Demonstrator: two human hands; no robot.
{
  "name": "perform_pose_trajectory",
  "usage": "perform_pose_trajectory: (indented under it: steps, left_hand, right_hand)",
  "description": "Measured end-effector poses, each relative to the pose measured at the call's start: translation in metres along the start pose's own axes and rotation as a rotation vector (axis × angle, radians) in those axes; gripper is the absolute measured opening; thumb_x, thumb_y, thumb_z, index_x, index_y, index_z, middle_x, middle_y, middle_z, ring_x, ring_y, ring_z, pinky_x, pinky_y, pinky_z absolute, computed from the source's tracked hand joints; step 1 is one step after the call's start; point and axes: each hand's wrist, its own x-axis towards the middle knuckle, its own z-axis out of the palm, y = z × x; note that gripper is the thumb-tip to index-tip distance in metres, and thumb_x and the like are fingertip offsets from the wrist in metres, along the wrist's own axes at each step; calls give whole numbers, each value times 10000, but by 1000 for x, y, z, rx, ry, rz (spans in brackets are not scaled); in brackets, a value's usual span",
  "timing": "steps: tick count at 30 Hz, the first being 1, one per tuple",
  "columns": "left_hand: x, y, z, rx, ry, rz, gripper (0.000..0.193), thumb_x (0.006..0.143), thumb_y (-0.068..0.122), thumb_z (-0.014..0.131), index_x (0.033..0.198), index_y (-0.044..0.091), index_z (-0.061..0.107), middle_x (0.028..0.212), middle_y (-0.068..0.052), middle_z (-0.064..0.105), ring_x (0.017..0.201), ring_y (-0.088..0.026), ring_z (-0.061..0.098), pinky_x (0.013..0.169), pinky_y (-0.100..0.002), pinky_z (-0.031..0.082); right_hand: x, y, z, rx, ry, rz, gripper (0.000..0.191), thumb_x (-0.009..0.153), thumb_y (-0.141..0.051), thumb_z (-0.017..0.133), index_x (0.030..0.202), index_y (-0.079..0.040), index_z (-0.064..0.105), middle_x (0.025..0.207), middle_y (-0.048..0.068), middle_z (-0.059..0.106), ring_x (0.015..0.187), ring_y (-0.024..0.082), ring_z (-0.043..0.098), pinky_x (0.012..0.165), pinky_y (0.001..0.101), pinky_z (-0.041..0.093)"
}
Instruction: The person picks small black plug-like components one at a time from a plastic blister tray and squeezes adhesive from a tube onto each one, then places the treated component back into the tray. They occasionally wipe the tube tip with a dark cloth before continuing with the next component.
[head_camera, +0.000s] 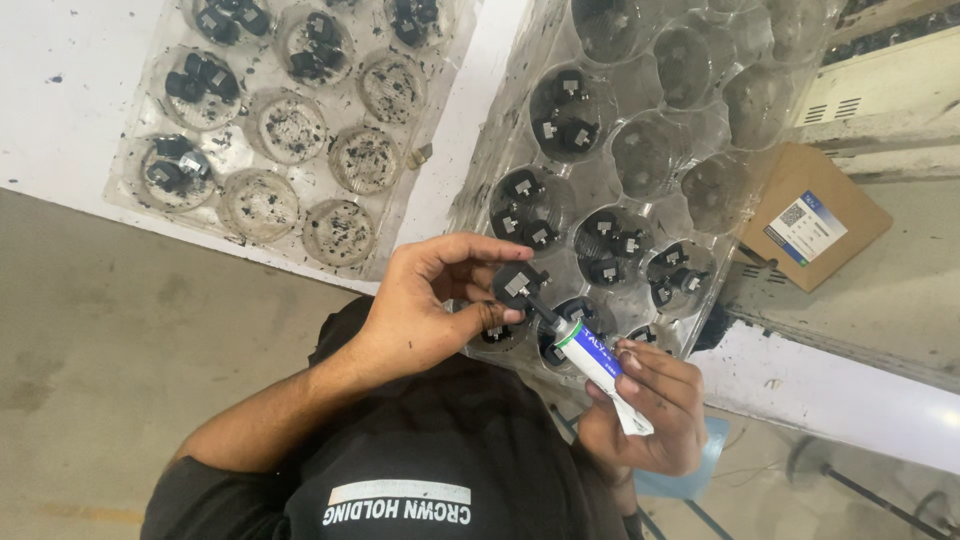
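**Inspector:** Report the left hand.

**Assistant:** The left hand (425, 305) comes in from the lower left on a bare forearm, wrist bent and palm turned towards the trays. Thumb and forefinger pinch a small black plastic part (518, 284) with a pale square on its face; the other fingers curl loosely. The part is held just above the near edge of the clear blister tray (640, 160).

**Inspector:** And the right hand?

**Assistant:** The right hand (650, 405) sits lower right, fingers wrapped around a small white tube (600, 368) with a green and blue band. The tube tilts up and to the left, and its dark nozzle touches the underside of the black part.

**Inspector:** The surroundings?

**Assistant:** The clear tray's near pockets hold similar black parts (610, 245); its far pockets look unfilled. A second tray (285, 120) lies well apart towards the white bench's (60, 110) left edge, with a few black parts and dark specks in its round pockets. A brown cardboard box (815, 215) with a white label lies to the right, off the bench.
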Motion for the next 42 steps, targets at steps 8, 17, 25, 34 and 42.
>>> perform_pose_trajectory:
  steps: [8,17,25,34,42]
  left_hand:
    - [3,-2,-2,27,16,-18,484,830,-210,649,1267,-4,689,879,40,527,828,-35,619,897,-294,673]
    - [5,-8,-4,23,17,-4,472,849,-191,677,1288,-18,668,942,1,615,891,-61,676,897,-278,664]
    - [5,-32,-3,-177,-19,21,486,878,-164,719,1335,-30,624,1226,-101,713,1040,-110,699,909,-264,616]
    - [1,-56,4,-401,-105,-22,448,932,-84,708,1362,-21,600,1298,-85,695,1072,-127,684,909,-276,583]
    - [-4,-57,2,-378,-212,-75,426,1006,-13,692,1420,-39,594,1202,-115,718,1076,-177,709,989,-322,593]
  right_hand:
    - [-1,3,2,14,4,9,277,821,-45,870,960,-20,631,976,135,671,992,268,686,843,439,683]
    - [-3,1,4,1,20,41,271,825,-49,858,960,-32,624,976,120,668,966,252,686,853,431,681]
    - [-2,5,2,4,-12,-8,237,843,-41,822,949,-22,611,963,131,651,978,272,680,824,435,686]
    - [-14,12,12,27,234,40,254,955,-58,779,1114,-22,584,1071,128,623,1039,292,681,888,400,671]
    - [-14,5,3,1,72,-3,249,888,-10,759,1045,-36,566,988,127,600,1014,301,672,844,411,674]
